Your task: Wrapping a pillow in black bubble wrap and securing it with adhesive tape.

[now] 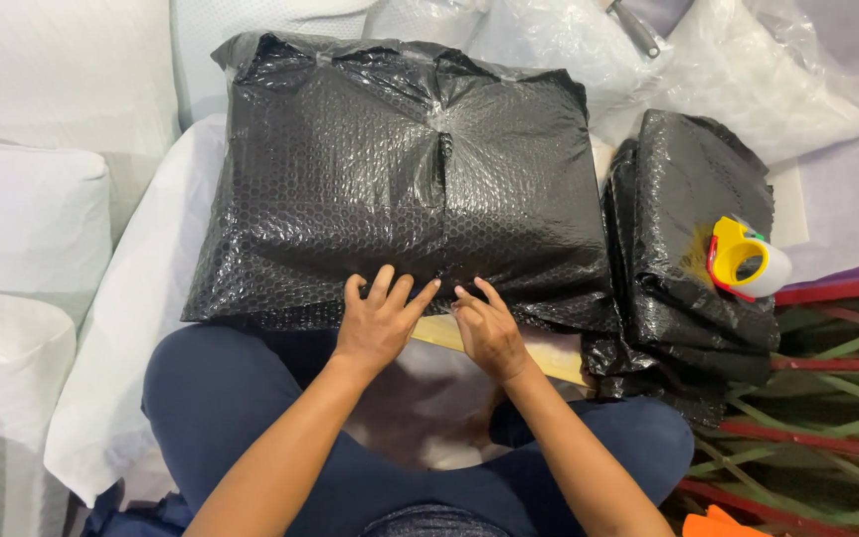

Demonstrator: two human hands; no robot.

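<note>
A large parcel wrapped in black bubble wrap lies in front of me, across my lap and a white sheet. My left hand rests flat on its near edge, fingers spread. Beside it, my right hand presses the same edge with its fingers curled down onto the wrap. The two hands almost touch. A seam runs down the middle of the parcel's top. A pale yellow flat piece shows under the parcel's near edge.
A folded stack of black bubble wrap lies to the right, with a yellow and red tape dispenser on it. White foam rolls stand at the left. Clear plastic bags lie behind. A striped mat is at the right.
</note>
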